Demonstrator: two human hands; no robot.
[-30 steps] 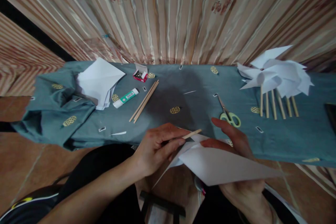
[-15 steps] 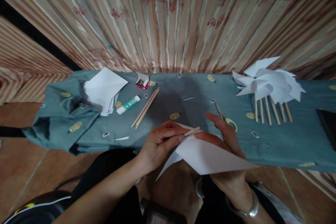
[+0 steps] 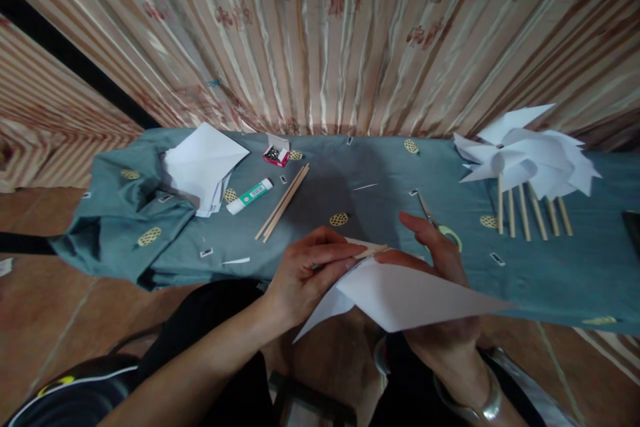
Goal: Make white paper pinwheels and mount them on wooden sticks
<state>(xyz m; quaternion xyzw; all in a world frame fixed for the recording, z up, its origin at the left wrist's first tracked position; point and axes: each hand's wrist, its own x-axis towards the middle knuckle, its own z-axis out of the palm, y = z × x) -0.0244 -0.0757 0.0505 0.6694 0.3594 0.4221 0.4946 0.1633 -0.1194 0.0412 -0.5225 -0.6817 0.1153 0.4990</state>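
Close to the table's front edge, my left hand [image 3: 313, 273] is closed around a light wooden stick [image 3: 373, 251], its tip poking out past the fingers. Against that stick lies a folded white paper pinwheel [image 3: 415, 293], its pointed vanes spreading to both sides. My right hand [image 3: 440, 267] grips the pinwheel from behind and below, the index finger raised and the others partly covered by the paper. How the stick and paper join is hidden by the fingers.
Finished pinwheels [image 3: 530, 153] on sticks lie at right, near green-handled scissors [image 3: 450, 237]. At left are stacked white paper sheets [image 3: 205, 160], a glue stick [image 3: 250, 196], wooden sticks [image 3: 283, 203] and a small red box of metal pins [image 3: 277, 152]. A curtain [image 3: 320, 47] hangs behind the table.
The view has shifted slightly, so the table items sit a little farther right. Both hands keep the same hold on the stick and pinwheel.
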